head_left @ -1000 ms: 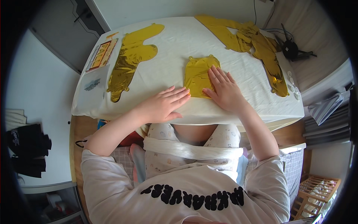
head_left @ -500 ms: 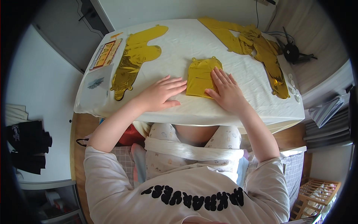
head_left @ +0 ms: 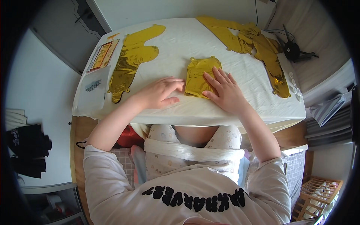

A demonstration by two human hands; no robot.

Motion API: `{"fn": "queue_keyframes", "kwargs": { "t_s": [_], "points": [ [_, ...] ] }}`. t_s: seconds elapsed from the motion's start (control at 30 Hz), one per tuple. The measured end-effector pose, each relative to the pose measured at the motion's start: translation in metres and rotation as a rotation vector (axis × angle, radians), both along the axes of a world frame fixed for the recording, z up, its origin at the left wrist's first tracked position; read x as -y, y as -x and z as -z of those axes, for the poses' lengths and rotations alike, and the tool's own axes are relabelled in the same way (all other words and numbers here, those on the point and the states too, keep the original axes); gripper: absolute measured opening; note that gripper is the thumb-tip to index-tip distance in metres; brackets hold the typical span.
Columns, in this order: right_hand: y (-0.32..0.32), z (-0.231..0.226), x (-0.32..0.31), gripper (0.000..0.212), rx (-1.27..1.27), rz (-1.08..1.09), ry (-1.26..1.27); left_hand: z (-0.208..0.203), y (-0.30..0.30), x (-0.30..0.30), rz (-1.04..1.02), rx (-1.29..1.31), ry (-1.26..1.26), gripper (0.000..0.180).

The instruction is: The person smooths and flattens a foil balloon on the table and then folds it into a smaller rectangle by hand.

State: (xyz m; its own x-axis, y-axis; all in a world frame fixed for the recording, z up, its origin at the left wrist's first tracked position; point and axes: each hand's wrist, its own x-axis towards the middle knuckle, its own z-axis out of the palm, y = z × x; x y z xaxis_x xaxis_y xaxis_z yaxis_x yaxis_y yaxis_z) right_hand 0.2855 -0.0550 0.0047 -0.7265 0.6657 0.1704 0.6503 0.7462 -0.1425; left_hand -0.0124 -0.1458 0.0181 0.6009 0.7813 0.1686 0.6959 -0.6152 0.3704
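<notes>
A folded gold foil balloon (head_left: 195,78), flat and roughly rectangular with small tabs on its far edge, lies on the cloth-covered table (head_left: 170,45) before me. My right hand (head_left: 224,89) rests on its right part, fingers outstretched and thumb on the near portion. Beside its left edge is my left hand (head_left: 161,93), fingers slightly bent, thumb apart, nothing held; whether its fingertips touch the foil I cannot tell. A longer flat gold foil balloon (head_left: 129,62) stretches along the left of the table. Another crumpled gold foil piece (head_left: 243,39) spreads across the far right.
At the left edge lie a printed colourful packet (head_left: 101,55) and a clear plastic bag (head_left: 93,88). A black device with antennas (head_left: 293,50) stands at the right, cables behind it. Several small white rings (head_left: 295,88) sit along the right edge.
My right hand has slid slightly left over the folded foil, whose surface now looks more wrinkled. The fingers of my left hand have bent more.
</notes>
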Motion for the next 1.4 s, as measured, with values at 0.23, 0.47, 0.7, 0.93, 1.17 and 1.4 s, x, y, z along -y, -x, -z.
{"fn": "queue_keyframes", "kwargs": {
  "t_s": [0.23, 0.47, 0.7, 0.93, 1.17, 1.4],
  "points": [
    [0.003, 0.001, 0.0, 0.076, 0.007, -0.007, -0.012, 0.015, -0.037, 0.014, -0.336, 0.585, 0.179, 0.035],
    [0.0, -0.002, 0.0, 0.077, 0.004, -0.011, -0.027, 0.023, -0.062, 0.017, -0.557, 0.357, -0.045, 0.036],
    [0.001, -0.001, -0.001, 0.078, 0.012, -0.011, -0.016, 0.019, -0.074, 0.029, -0.646, 0.133, -0.316, 0.041],
    [0.001, -0.002, -0.001, 0.079, 0.032, -0.002, -0.003, 0.022, -0.065, 0.034, -0.514, -0.038, -0.306, 0.027],
    [0.001, -0.002, -0.002, 0.079, 0.037, -0.01, 0.004, 0.015, -0.058, 0.038, -0.421, -0.149, -0.365, 0.035],
    [0.001, -0.003, -0.002, 0.079, 0.052, -0.017, -0.004, -0.001, -0.063, -0.034, -0.224, 0.112, -0.261, 0.057]
  ]
}}
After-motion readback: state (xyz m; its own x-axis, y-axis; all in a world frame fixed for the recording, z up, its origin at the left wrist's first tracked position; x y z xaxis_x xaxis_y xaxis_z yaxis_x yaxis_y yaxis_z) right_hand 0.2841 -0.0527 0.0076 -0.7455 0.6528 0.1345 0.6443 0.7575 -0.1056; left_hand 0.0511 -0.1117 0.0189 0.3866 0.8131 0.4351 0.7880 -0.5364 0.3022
